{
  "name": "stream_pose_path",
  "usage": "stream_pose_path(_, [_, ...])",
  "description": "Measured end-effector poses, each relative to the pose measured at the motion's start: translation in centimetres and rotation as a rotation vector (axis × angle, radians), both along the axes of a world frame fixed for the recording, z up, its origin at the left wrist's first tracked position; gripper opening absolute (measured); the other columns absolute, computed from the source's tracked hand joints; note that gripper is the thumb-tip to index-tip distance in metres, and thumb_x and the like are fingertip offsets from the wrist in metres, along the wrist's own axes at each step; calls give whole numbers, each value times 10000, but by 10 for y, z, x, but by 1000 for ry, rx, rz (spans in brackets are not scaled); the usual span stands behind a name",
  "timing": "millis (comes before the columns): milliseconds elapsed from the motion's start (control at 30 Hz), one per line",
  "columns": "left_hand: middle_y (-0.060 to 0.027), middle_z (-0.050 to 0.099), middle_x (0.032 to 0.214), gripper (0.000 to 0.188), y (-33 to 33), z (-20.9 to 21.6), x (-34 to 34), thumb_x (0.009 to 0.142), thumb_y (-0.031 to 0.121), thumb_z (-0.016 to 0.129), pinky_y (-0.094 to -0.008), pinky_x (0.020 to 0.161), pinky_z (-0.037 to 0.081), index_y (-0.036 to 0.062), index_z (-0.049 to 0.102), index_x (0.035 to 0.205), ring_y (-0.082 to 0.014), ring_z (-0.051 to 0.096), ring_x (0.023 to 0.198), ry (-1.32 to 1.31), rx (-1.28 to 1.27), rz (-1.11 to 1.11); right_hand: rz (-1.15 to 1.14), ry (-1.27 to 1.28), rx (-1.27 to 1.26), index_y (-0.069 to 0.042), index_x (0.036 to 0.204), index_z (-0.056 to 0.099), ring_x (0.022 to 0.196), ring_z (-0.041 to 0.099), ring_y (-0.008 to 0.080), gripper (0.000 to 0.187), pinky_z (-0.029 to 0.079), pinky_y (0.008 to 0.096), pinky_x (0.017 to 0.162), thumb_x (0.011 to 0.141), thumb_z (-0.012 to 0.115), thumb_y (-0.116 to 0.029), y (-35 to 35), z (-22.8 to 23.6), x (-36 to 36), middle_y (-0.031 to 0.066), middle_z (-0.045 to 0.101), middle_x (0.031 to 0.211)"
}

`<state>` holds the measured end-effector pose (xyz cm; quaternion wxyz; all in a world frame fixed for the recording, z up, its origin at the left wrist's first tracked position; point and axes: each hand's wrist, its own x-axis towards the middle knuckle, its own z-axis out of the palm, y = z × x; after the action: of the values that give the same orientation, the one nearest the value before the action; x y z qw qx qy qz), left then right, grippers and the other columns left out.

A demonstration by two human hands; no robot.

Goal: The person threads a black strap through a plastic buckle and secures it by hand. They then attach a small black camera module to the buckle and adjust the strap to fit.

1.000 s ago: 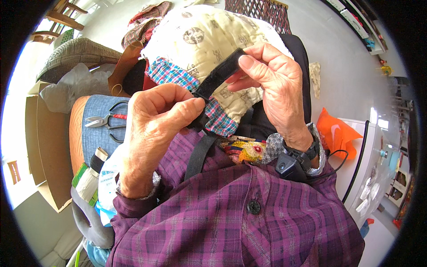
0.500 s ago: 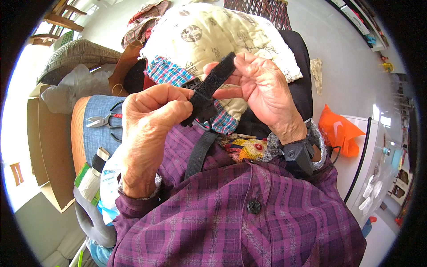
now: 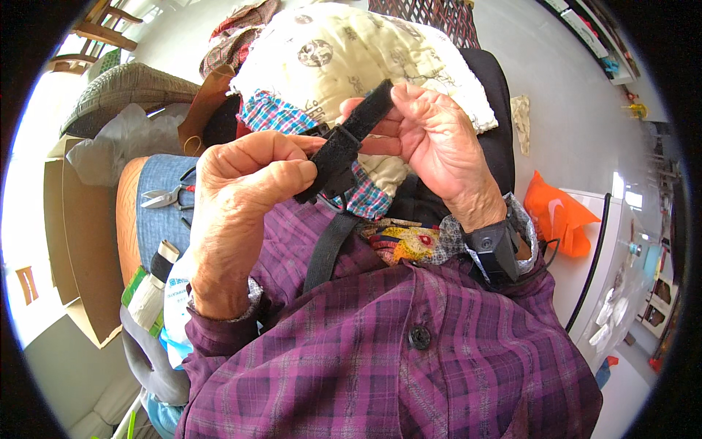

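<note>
A black fuzzy strap (image 3: 357,126) runs slantwise between my two hands, threaded through a black buckle loop near its middle. My left hand (image 3: 245,186) pinches the lower, thicker end between thumb and fingers. At the upper tip, my right hand (image 3: 439,135) grips the strap with the thumb on top, the other fingers behind it. From the lower end a wide black webbing band (image 3: 329,249) hangs down across my purple plaid shirt (image 3: 380,351). Behind the strap lie a blue-and-red checked cloth (image 3: 274,117) and a cream quilted cloth (image 3: 351,51) with dark prints.
Pliers (image 3: 162,198) lie on blue denim cloth (image 3: 150,227) at my left, beside a cardboard box (image 3: 88,241) and a clear plastic bag (image 3: 121,150). An orange bag (image 3: 559,216) rests on a white surface at my right. A woven basket (image 3: 431,18) stands at the back.
The strap's upper end has been drawn a little further up and right through the buckle. My left hand has shifted slightly left and down, and my right wrist has turned a little.
</note>
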<state>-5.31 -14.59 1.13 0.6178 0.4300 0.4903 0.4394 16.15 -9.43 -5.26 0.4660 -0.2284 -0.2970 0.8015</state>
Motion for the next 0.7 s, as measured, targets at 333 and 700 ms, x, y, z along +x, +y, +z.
stream_pose_path(333, [-67,698,814,145,5,4,2,776,66,681,-207,698,457,-42,709,869,-73,592,699,41,-36,23,-29,-42,24,66,1133,572,1003,653,364,377,526,513,891,1001,452,-266,0,7,3,228,651,1092])
stream_pose_path(700, [-35,678,810,188,10,3,0,780,83,733,-203,682,458,-37,698,921,-71,589,724,-7,17,-49,-11,11,-27,97,1188,521,1058,630,387,412,495,522,943,1014,415,-261,0,19,8,281,611,1159])
